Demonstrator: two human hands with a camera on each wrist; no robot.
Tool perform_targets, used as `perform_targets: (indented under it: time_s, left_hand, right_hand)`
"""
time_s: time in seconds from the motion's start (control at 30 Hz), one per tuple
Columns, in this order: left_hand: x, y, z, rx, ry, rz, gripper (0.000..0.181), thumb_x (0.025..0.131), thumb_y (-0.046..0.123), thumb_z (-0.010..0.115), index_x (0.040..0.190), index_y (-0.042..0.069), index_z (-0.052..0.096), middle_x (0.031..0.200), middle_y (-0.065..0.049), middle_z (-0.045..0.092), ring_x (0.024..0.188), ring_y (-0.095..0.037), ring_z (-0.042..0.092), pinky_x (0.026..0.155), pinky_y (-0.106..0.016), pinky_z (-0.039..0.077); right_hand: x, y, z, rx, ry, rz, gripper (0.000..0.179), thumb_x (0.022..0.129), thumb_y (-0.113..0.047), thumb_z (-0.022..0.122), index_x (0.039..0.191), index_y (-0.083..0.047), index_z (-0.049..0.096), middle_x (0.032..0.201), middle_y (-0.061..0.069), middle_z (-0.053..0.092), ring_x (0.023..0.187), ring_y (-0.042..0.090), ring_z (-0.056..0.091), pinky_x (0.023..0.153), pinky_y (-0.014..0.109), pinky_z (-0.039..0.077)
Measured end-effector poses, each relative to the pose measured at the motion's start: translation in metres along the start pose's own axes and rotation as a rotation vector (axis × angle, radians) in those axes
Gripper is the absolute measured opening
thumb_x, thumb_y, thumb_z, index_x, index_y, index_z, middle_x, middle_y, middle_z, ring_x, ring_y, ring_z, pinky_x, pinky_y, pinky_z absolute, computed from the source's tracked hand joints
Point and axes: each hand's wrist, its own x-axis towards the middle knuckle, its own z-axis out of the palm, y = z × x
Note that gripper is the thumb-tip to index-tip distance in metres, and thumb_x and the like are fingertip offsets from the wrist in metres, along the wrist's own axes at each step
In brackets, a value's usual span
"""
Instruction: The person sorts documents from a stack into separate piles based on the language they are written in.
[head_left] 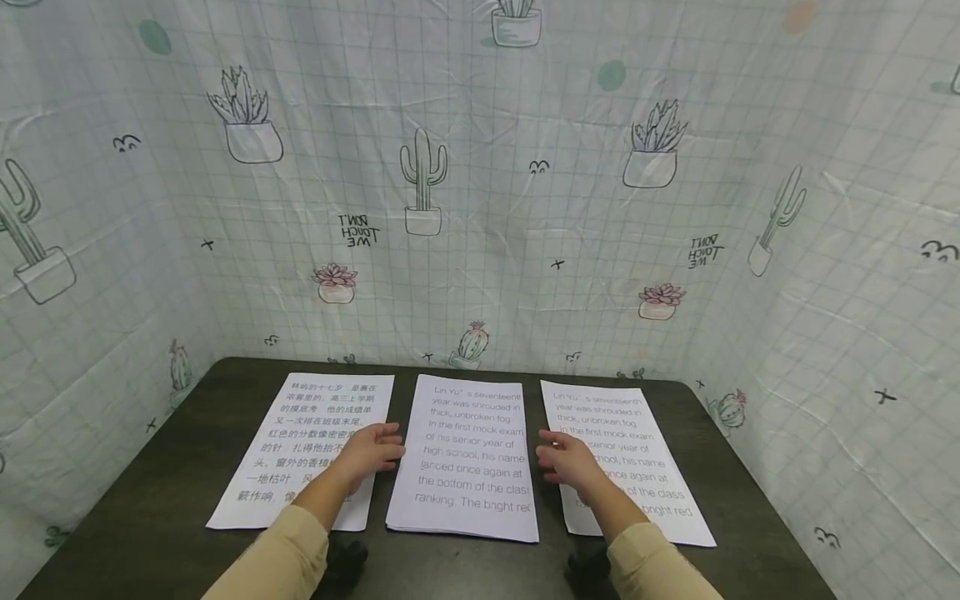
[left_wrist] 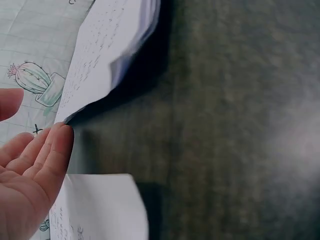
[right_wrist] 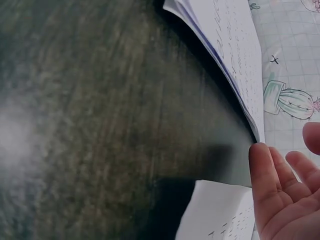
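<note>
Three printed paper stacks lie side by side in the head view. The left stack (head_left: 258, 467) carries Chinese text; the middle stack (head_left: 468, 462) and the right stack (head_left: 660, 475) carry English text. My left hand (head_left: 371, 454) hovers over the left stack's right side, its fingertips right at the middle stack's left edge. Over the right stack's left side is my right hand (head_left: 570, 462), fingers pointing toward the middle stack's right edge. Both hands have relaxed, nearly straight fingers and hold nothing. In each wrist view, fingertips (left_wrist: 62, 132) (right_wrist: 259, 150) overlap the middle stack's edge.
The stacks lie on a dark wooden table (head_left: 142, 508). A white grid-patterned curtain (head_left: 480, 208) with cactus drawings surrounds the back and both sides. Two small black objects (head_left: 347, 562) (head_left: 587, 567) show beneath the wrists near the front.
</note>
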Motion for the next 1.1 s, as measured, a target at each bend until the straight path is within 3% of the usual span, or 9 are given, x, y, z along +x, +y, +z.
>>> perform_targets:
  time_s: [0.47, 0.7, 1.1]
  left_hand:
    - [-0.006, -0.008, 0.003, -0.018, -0.012, -0.043, 0.057, 0.086, 0.002, 0.066, 0.137, -0.011, 0.046, 0.129, -0.031, 0.057, 0.107, -0.032, 0.065, 0.083, -0.039, 0.059]
    - [-0.013, -0.007, 0.006, 0.035, -0.009, -0.051, 0.051, 0.082, 0.000, 0.068, 0.129, -0.012, 0.052, 0.105, -0.019, 0.069, 0.086, -0.021, 0.068, 0.074, -0.036, 0.060]
    - [-0.016, -0.003, 0.015, 0.103, 0.024, -0.023, 0.050, 0.076, -0.003, 0.071, 0.123, -0.013, 0.056, 0.091, -0.017, 0.069, 0.075, -0.018, 0.067, 0.067, -0.034, 0.060]
  right_hand:
    - [-0.005, 0.003, 0.004, -0.036, -0.066, 0.075, 0.050, 0.093, -0.013, 0.057, 0.140, 0.005, 0.047, 0.126, 0.026, 0.061, 0.096, 0.027, 0.068, 0.077, 0.042, 0.059]
    - [-0.008, 0.004, 0.007, -0.065, -0.103, 0.088, 0.052, 0.092, -0.013, 0.058, 0.139, 0.007, 0.047, 0.111, 0.021, 0.068, 0.090, 0.025, 0.068, 0.074, 0.041, 0.060]
    - [-0.003, 0.008, 0.012, -0.101, -0.097, 0.059, 0.051, 0.088, -0.004, 0.062, 0.137, 0.005, 0.051, 0.106, 0.018, 0.066, 0.085, 0.022, 0.068, 0.074, 0.041, 0.060]
